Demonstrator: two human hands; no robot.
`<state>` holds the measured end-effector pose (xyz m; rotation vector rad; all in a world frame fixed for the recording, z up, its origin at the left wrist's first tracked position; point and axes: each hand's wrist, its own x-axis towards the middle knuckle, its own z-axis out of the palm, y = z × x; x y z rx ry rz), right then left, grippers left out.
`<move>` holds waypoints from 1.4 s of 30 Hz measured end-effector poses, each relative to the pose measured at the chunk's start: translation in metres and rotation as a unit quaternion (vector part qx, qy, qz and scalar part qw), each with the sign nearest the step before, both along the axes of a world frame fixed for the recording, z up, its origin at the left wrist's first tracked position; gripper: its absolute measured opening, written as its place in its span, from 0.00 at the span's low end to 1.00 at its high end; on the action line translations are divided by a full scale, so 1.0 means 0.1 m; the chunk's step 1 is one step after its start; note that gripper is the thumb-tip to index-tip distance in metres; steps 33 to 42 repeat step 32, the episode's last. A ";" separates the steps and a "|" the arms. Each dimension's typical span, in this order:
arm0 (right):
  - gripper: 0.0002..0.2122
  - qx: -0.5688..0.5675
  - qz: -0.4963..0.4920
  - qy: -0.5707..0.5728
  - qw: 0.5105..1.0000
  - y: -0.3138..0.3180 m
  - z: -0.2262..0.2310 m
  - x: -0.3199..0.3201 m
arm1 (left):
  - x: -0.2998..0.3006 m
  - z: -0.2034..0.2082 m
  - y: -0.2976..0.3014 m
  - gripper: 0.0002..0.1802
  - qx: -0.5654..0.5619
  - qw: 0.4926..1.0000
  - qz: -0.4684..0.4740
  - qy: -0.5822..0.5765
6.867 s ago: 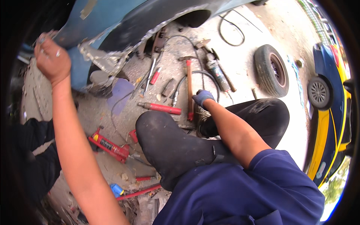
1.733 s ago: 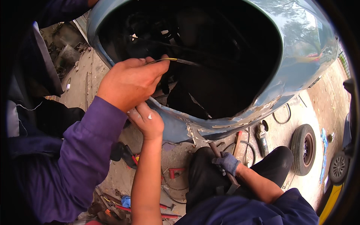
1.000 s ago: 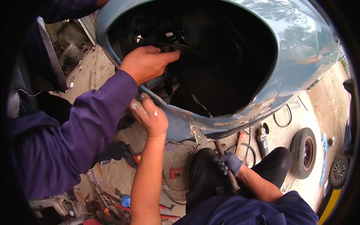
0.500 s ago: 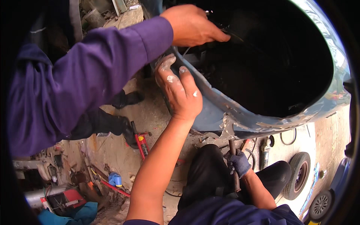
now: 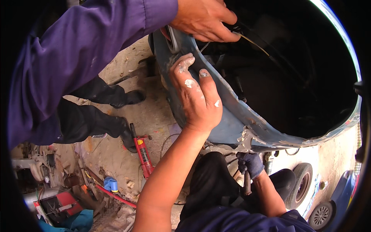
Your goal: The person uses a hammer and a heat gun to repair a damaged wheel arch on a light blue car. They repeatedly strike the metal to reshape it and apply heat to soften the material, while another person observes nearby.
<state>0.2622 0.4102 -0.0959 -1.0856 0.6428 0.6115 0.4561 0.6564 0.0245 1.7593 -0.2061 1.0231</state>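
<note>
My bare left hand (image 5: 197,92), spotted with white filler, lies against the blue-grey car body panel (image 5: 228,121) beside its rough edge. Its fingers are stretched out and hold nothing. Lower down, my right hand (image 5: 250,165) in a dark glove is closed around a brown metal bar (image 5: 247,185); the panel hides the bar's upper end. Another person's hand (image 5: 206,21), in a purple sleeve (image 5: 96,46), reaches over the dark opening (image 5: 278,77) and pinches a thin yellowish wire (image 5: 255,43).
A red floor jack (image 5: 143,156) stands left of my forearm, near the other person's black shoes (image 5: 125,133). Tools and scrap crowd the lower left, with a blue-wrapped roll (image 5: 111,184). A loose tyre (image 5: 300,185) and a blue car (image 5: 340,201) are at right.
My gloved right hand and the bar have moved up under the panel's lower edge. My left hand stays on the panel. The view has shifted, and more of the wire shows.
</note>
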 end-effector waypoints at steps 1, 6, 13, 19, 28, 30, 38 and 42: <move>0.05 -0.006 -0.009 0.008 1.000 -0.02 -0.03 -0.02 | 0.01 0.00 0.00 0.18 0.011 1.000 0.002 -0.008; 0.06 -0.054 -0.036 0.045 0.997 -0.02 -0.08 -0.26 | 0.00 0.04 0.01 0.20 0.067 0.997 0.043 -0.005; 0.07 -0.060 -0.004 0.008 0.998 0.05 0.10 -0.63 | -0.13 0.21 -0.12 0.22 0.236 0.962 -0.003 -0.135; 0.08 -0.019 -0.141 0.052 0.988 0.14 -0.30 -1.21 | -0.14 0.19 -0.16 0.30 0.320 0.929 -0.080 -0.167; 0.09 -0.102 -0.332 0.113 0.931 -0.18 -0.86 -1.82 | -0.01 0.06 -0.14 0.36 0.333 0.926 -0.047 -0.171; 0.10 -0.093 -0.365 0.123 0.918 -0.29 -0.95 -1.80 | 0.01 0.05 -0.13 0.36 0.330 0.929 -0.048 -0.160; 0.11 -0.094 -0.393 0.150 0.902 -0.34 -1.01 -1.79 | 0.01 0.02 -0.12 0.36 0.321 0.933 -0.039 -0.160; 0.11 -0.094 -0.393 0.150 0.902 -0.34 -1.01 -1.79 | 0.01 0.02 -0.12 0.36 0.321 0.933 -0.039 -0.160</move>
